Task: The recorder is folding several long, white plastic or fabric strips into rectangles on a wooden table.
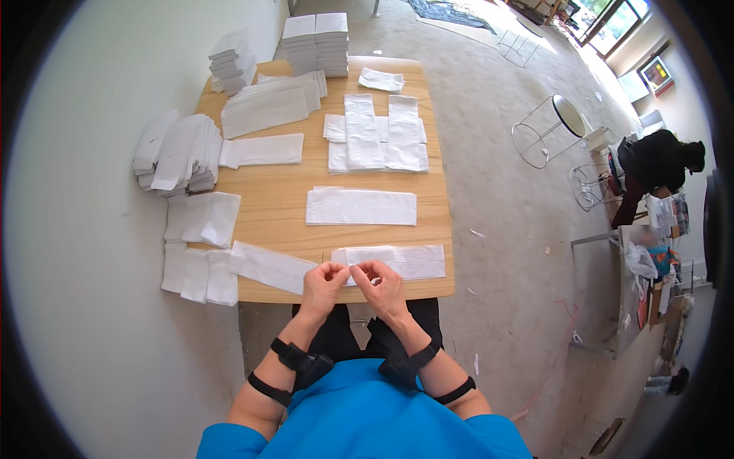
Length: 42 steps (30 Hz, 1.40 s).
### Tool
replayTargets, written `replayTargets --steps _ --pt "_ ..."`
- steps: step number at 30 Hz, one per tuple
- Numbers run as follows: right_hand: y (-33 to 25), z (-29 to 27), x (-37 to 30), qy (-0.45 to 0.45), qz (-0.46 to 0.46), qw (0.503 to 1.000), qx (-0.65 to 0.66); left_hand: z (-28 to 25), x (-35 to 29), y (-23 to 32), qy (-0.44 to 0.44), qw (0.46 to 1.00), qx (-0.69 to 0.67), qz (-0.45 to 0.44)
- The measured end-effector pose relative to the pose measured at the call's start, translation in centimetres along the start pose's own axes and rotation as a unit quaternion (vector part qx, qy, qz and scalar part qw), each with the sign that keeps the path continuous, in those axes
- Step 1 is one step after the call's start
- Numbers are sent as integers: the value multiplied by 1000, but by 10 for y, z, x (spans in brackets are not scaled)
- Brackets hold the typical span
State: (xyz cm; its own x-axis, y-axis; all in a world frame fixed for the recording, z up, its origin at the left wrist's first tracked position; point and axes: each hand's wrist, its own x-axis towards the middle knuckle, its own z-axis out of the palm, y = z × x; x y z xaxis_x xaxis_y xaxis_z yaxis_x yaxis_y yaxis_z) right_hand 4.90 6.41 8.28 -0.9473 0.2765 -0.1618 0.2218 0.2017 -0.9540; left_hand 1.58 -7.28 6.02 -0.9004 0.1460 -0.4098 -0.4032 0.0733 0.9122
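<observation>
Both my hands are at the near edge of the wooden table, fingertips almost touching. My left hand point(324, 291) is closed in a pinch over the left end of a long flat white paper sleeve point(417, 262). Beside it, my right hand point(380, 291) also pinches, thumb against forefinger, above the same sleeve. Whatever lies between the fingertips is too small to make out. Another white sleeve point(271, 265) slants in from the left, its end next to my left hand. Farther in lies a neat flat stack of white sleeves point(361, 206).
The wooden table point(264, 180) bears crossed white stacks point(367, 138), fanned piles point(267, 111) and boxy white stacks point(316, 47). More piles point(183, 153) line the wall side. On the right stand round stools point(567, 115), a cluttered side table point(623, 298) and a bending person point(657, 164).
</observation>
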Motion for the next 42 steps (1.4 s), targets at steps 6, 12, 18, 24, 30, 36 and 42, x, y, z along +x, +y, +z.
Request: replayTargets --steps 6,12,18,24,30,36,42 --pt "43 -13 8 88 87 992 -28 33 -12 -15 -66 988 110 86" --pt "76 -22 22 134 79 979 -128 12 -1 -24 -6 947 265 183" --pt "92 -21 28 164 62 970 -170 5 15 -37 -7 916 325 233" --pt "88 -21 29 153 81 969 -174 0 19 -41 -8 910 329 252" --pt "83 -26 23 214 -10 951 -224 -14 13 -27 20 960 204 193" --pt "76 -11 33 142 87 984 59 -30 34 -35 -27 994 -101 -22" --pt "101 -2 42 121 181 966 142 -21 46 -52 -53 980 -132 -138"
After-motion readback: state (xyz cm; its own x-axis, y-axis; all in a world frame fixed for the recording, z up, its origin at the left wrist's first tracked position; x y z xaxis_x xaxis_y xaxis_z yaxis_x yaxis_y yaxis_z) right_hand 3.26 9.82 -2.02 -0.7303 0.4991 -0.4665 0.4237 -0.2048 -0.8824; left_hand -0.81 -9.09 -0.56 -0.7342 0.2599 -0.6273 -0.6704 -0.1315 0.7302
